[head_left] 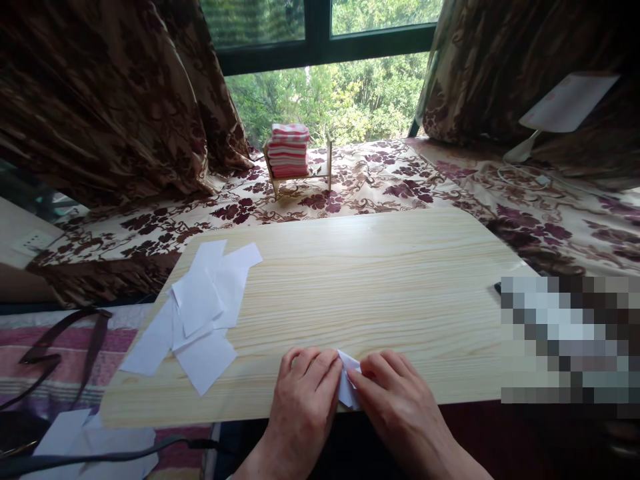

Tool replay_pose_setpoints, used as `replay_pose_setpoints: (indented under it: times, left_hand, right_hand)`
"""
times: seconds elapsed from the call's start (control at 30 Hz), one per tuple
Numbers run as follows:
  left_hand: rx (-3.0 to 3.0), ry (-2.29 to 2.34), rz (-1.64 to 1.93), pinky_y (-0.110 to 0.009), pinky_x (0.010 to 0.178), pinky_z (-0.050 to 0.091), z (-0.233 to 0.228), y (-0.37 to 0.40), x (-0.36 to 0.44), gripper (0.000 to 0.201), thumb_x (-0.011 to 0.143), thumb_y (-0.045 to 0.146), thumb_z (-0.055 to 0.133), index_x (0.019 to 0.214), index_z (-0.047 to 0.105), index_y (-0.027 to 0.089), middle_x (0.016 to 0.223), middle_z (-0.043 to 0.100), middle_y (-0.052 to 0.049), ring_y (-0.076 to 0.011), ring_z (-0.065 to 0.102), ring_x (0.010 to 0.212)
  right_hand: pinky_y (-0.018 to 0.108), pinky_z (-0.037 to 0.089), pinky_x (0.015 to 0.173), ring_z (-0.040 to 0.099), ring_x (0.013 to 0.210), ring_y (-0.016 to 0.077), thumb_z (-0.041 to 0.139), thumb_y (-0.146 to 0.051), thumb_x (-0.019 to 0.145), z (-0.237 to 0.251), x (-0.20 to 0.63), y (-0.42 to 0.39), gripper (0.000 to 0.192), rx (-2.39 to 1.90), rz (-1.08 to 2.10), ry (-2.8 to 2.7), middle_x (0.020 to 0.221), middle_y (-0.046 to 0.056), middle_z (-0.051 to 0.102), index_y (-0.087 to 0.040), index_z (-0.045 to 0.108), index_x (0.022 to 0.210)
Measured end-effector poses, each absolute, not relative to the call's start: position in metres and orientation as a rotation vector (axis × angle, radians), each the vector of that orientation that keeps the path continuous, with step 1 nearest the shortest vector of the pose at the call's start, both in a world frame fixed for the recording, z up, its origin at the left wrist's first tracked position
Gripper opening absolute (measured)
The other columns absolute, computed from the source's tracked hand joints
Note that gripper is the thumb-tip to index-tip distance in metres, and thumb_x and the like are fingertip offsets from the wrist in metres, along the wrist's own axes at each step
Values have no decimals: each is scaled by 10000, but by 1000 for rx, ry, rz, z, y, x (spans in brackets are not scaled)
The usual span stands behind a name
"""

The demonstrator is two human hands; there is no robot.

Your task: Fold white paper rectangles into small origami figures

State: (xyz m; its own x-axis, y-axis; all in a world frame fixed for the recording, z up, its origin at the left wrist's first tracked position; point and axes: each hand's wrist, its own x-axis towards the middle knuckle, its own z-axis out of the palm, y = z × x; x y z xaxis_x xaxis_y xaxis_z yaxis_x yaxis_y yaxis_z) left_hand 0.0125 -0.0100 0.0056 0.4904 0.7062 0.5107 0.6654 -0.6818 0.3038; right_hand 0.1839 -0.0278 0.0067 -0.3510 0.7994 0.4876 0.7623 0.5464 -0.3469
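Note:
A small piece of folded white paper (347, 385) lies at the near edge of the wooden table, between my two hands. My left hand (307, 393) is closed, its fingertips pressed along the paper's left side. From the right, my right hand (397, 393) pinches the paper, with thumb and index finger on its folded part. Part of the paper is hidden under the fingers. Several loose white paper sheets (200, 300) overlap on the left side of the table.
The pale wooden table (370, 280) has rounded corners. More white papers (95, 440) and a dark strap (93, 347) lie on the striped cloth at left. Beyond the table are a small rack of folded striped cloths (289, 152) and a lamp (570, 103). A pixelated patch covers the right edge.

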Motion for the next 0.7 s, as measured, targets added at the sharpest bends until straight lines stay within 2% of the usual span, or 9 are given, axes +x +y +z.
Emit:
replay_pose_setpoints:
  times: [0.13, 0.47, 0.7]
  left_hand:
    - [2651, 1223, 964, -404, 867, 396, 5, -11, 13, 199, 954, 140, 466, 1036, 648, 146, 1040, 711, -65, -218, 590, 925]
    - [2629, 1235, 971, -403, 864, 403, 2, -11, 12, 168, 940, 129, 499, 1013, 648, 151, 1048, 712, -64, -220, 598, 933]
    - [2637, 1243, 968, -394, 860, 416, 4, -10, 12, 180, 945, 139, 487, 1010, 653, 166, 1027, 714, -62, -209, 603, 922]
  right_hand:
    - [307, 353, 654, 452, 695, 170, 372, -188, 1001, 7, 184, -28, 338, -1257, 73, -2164, 723, 38, 563, -178, 664, 830]
    - [306, 330, 651, 433, 677, 168, 430, -139, 973, 5, 185, -29, 247, -1161, 73, -2174, 709, 35, 562, -150, 652, 866]
    - [307, 348, 648, 453, 669, 169, 413, -150, 978, 4, 186, -30, 253, -1170, 41, -2210, 708, 29, 567, -168, 650, 892]
